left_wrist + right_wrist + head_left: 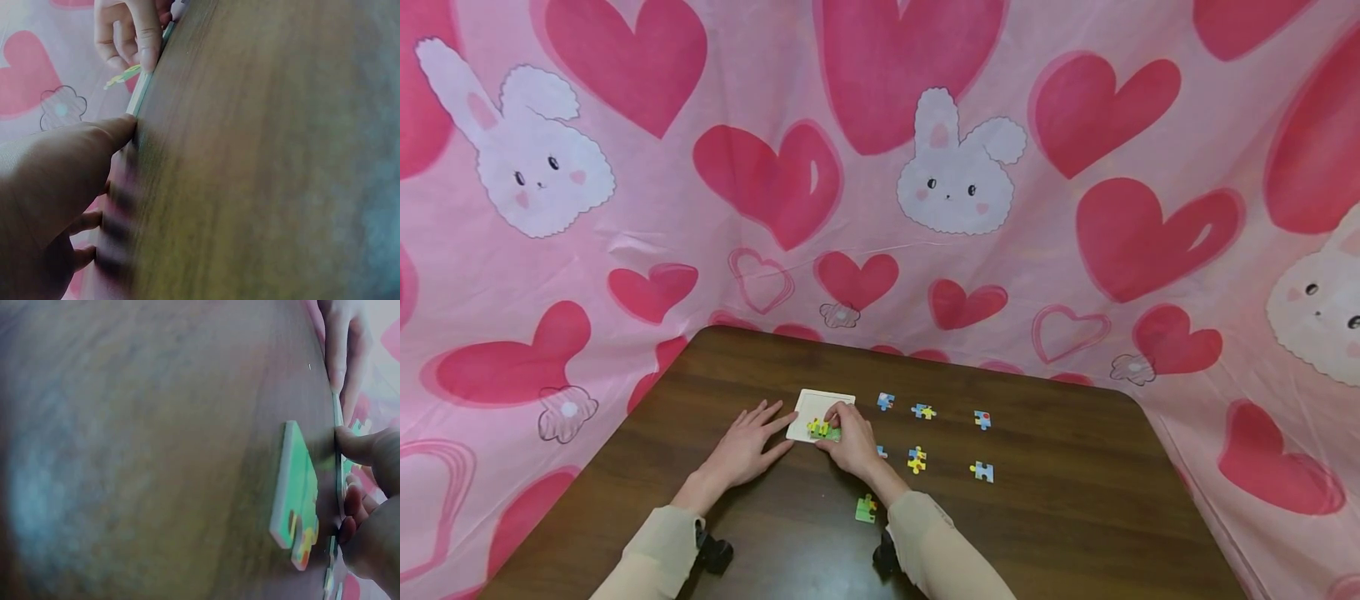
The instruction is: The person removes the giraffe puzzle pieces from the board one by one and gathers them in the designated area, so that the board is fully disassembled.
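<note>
A square white puzzle tray (808, 408) lies on the dark wooden table, with green-and-yellow jigsaw pieces (818, 429) in its lower part. My left hand (741, 447) rests on the table with its fingers spread, and its thumb and index finger touch the tray's left side. Over the tray's right side, my right hand (853, 443) pinches a green jigsaw piece (831, 434) at the lower right corner. In the left wrist view a green-and-yellow piece (123, 77) shows tilted above the tray edge (139, 94), below the right fingers. The right hand hides part of the tray.
A loose green piece (866, 508) lies near my right wrist. Several blue and yellow pieces, such as one with a red spot (982, 419) and a yellow one (917, 460), lie right of the tray. A pink heart-and-rabbit cloth (865, 200) hangs behind the table.
</note>
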Action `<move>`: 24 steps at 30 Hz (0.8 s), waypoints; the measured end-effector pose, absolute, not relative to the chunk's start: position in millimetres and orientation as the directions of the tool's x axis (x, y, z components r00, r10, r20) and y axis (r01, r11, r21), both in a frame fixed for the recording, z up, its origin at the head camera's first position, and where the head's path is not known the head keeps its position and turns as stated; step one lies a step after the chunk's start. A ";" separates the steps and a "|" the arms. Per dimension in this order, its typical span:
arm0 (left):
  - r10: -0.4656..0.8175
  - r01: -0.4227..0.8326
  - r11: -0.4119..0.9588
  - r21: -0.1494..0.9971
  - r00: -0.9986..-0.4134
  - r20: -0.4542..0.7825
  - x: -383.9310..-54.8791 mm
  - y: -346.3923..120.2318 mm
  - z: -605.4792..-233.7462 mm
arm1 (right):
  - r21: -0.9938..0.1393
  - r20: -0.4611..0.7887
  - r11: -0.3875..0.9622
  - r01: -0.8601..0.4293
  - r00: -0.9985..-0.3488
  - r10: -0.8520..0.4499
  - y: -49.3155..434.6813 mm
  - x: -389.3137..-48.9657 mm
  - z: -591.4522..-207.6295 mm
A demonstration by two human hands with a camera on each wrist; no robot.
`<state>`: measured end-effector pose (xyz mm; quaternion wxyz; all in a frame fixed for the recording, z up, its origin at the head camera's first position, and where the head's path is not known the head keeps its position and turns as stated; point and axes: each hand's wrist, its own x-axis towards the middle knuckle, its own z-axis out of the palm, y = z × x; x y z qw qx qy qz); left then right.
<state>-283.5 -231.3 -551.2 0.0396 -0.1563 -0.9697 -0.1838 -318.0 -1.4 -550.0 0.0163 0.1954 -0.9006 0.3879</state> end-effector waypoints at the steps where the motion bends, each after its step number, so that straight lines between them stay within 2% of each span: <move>1: 0.291 0.321 0.884 0.341 -0.947 0.138 -283.6 -231.3 -551.4 | -0.698 0.189 0.615 -0.366 -0.923 -0.334 -1.5 -318.3 -550.9; 16: 0.286 0.318 0.880 0.351 -0.948 0.142 -281.8 -230.8 -551.4 | -0.742 0.188 0.574 -0.347 -0.929 -0.320 0.0 -319.4 -556.6; 24: 0.290 0.322 0.884 0.339 -0.946 0.145 -281.8 -231.5 -552.2 | -0.801 0.181 0.520 -0.297 -0.948 -0.263 -1.9 -320.8 -555.3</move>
